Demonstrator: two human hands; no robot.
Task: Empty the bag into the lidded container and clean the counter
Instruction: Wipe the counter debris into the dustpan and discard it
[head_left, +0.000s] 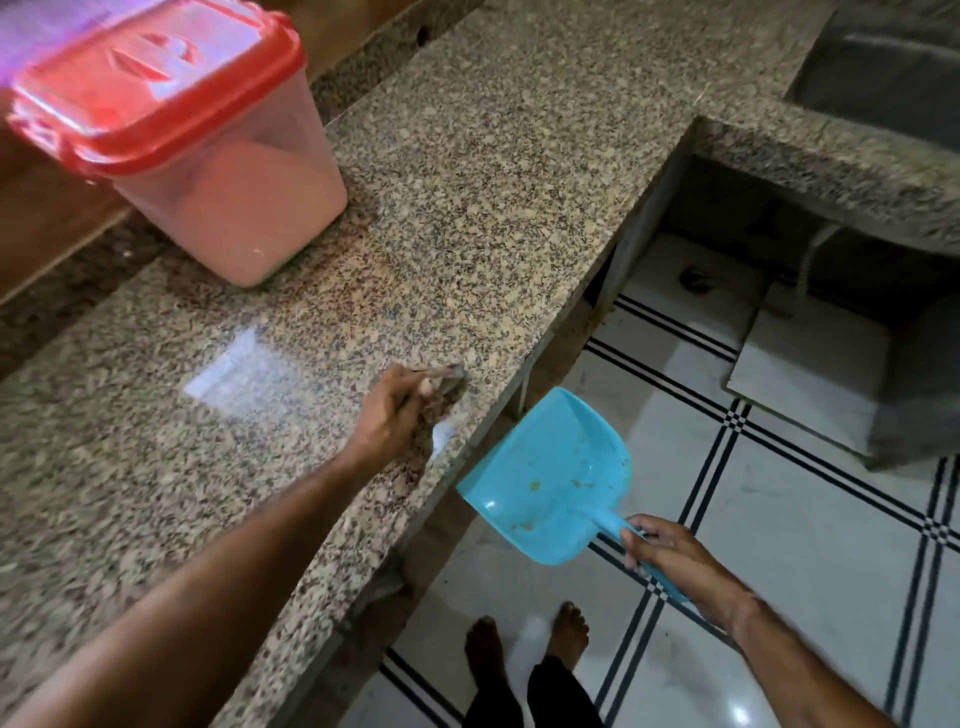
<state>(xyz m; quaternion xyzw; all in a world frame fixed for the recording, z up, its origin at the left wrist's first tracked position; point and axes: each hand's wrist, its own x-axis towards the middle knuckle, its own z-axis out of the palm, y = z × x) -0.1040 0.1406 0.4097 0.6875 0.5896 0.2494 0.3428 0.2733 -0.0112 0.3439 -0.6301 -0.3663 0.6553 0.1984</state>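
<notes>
Head view: lidded container (208, 156) w/ red top, pink powder inside, sat back-left on tabletop (493, 156). Left grip (389, 421) clutched blurred grey item (447, 376) at front edge; right grip (670, 556) held dustpan (550, 478) just below edge.

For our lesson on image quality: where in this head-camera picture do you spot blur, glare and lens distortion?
Head view: motion blur smears the container and the left hand; a pale glare patch lies on the counter, a smaller one on the floor; the wide lens bows the counter's edge; the dustpan looks fairly sharp.
</notes>
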